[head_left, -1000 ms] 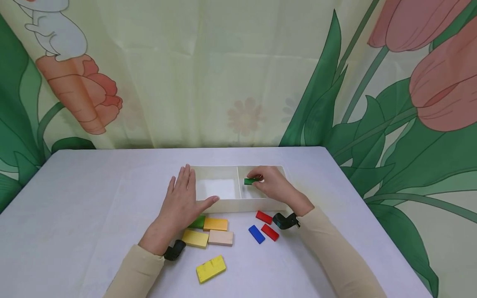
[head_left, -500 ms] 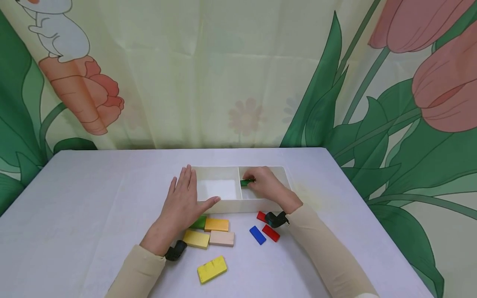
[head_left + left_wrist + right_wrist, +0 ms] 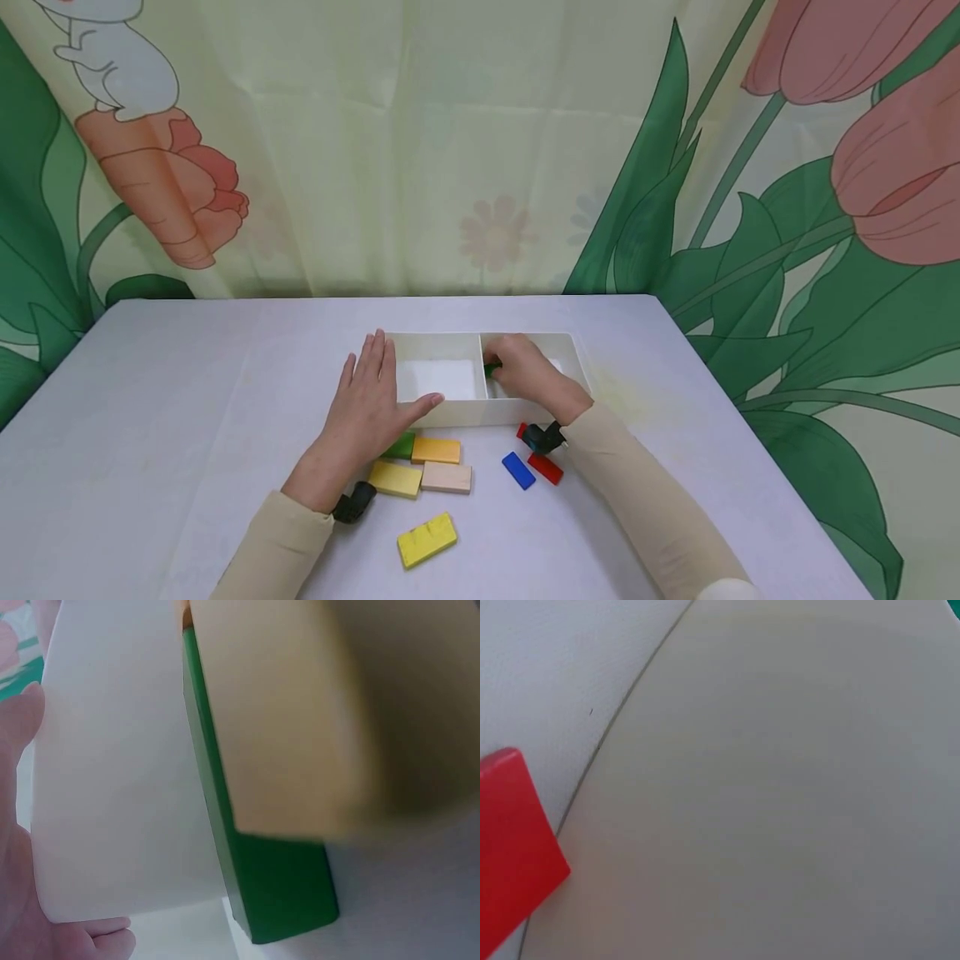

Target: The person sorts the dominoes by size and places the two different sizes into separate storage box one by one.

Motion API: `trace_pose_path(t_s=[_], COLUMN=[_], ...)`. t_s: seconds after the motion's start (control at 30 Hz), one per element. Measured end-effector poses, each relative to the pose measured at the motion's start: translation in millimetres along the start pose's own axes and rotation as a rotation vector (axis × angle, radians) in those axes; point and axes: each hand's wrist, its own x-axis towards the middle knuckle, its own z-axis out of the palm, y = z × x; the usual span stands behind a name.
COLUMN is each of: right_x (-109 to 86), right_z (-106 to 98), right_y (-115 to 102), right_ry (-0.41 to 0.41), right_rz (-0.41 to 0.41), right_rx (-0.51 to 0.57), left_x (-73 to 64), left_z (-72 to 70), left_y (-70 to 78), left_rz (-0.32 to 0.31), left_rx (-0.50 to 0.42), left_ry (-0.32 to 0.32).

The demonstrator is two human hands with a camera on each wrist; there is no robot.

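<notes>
In the right compartment (image 3: pixel 566 362) of the white box (image 3: pixel 468 413), just beside the divider (image 3: pixel 482 354), I have the small green block (image 3: pixel 491 369) at nine o'clock from the right hand (image 3: pixel 528 373), which pinches it and is the nearer. Too little shows for me to read its long axis. It lies toward two o'clock from the left hand (image 3: pixel 362 407), which grasps nothing, fingers straight at the box's left end.

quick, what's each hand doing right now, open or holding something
Left hand: open, fingers straight, against the white box.
Right hand: closed, holding a green block, mostly hidden by the fingers.
</notes>
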Motion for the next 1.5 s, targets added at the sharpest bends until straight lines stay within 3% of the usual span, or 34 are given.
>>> trace_pose_path(t_s=[0.3,0.6,0.9,1.3,1.5], right_x=[0.2,-18.3,-46.5,-90.0,-108.0], right_z=[2,-12,-39,-48,-52], right_y=[0,5,8,5,-2], right_ry=[-0.020,-0.033,0.061,0.253,0.268], right_rz=[0.036,0.120,0.118,0.080,0.065], right_rx=[-0.006,0.144,0.259,0.337,0.413], left_x=[-0.3,-2.4,-2.2,-1.7,-0.4], left_z=[2.7,6.0,2.2,1.3,1.0], left_y=[-0.2,0.0,-1.2,-1.0,0.2], left_rz=[0.000,-0.006,0.005,-0.001,-0.005], left_rx=[-0.007,-0.019,-0.017,-0.030,-0.035], left_ry=[-0.002,-0.008,0.010,0.002,0.000])
